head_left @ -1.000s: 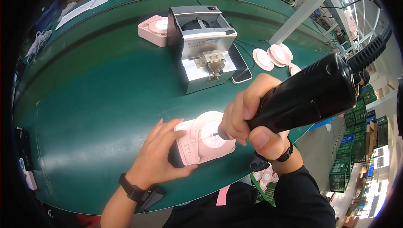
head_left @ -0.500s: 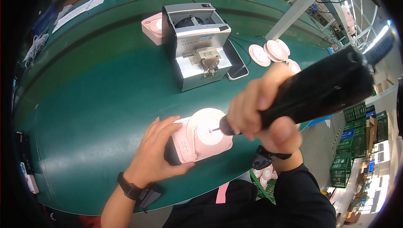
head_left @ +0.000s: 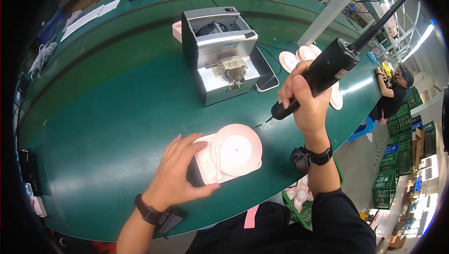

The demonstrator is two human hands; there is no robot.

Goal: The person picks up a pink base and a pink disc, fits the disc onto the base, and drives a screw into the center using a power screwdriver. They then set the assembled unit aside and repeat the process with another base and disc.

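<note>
A pink device shaped like a small record player (head_left: 237, 153) lies on the green table, its round disc with a white centre facing up. A small dot, perhaps a screw head, shows at the disc's middle. My left hand (head_left: 180, 167) grips the device along its left side, thumb at the near corner and fingers at the far one. Above and to the right of it, my right hand (head_left: 306, 97) is wrapped round a black electric screwdriver (head_left: 325, 69). The screwdriver's bit points down and left, clear of the disc.
Behind the device stands a grey metal screw-feeding machine (head_left: 227, 57), a pink case partly behind it. Several pink discs (head_left: 335, 97) lie at the right. Below the table edge, a green crate (head_left: 299, 207) holds more pink parts. Another person (head_left: 397, 88) works at far right.
My right hand has drawn the screwdriver up and away to the right, so its bit has left the disc's centre. My left hand keeps its hold on the device.
</note>
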